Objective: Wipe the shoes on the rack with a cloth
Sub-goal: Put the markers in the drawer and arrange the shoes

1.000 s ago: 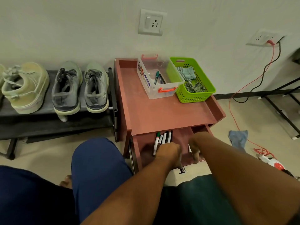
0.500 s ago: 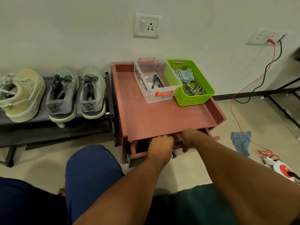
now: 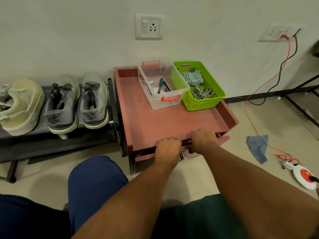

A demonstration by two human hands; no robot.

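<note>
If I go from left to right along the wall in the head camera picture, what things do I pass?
Cream shoe → pair of grey sneakers → clear plastic box → green basket → blue cloth on the floor → white-and-red extension reel.

You have three shoes on the black rack: one cream canvas sneaker (image 3: 20, 107) and two grey lace-up running shoes (image 3: 62, 104) (image 3: 95, 100). On your reddish-brown drawer unit (image 3: 165, 121) sit two containers: one clear plastic box with orange handles (image 3: 160, 85) and one lime-green perforated plastic basket (image 3: 200, 83). One blue cloth (image 3: 258, 147) lies on the floor, and two white wall sockets (image 3: 149, 26) (image 3: 278, 33) show on the wall
</note>
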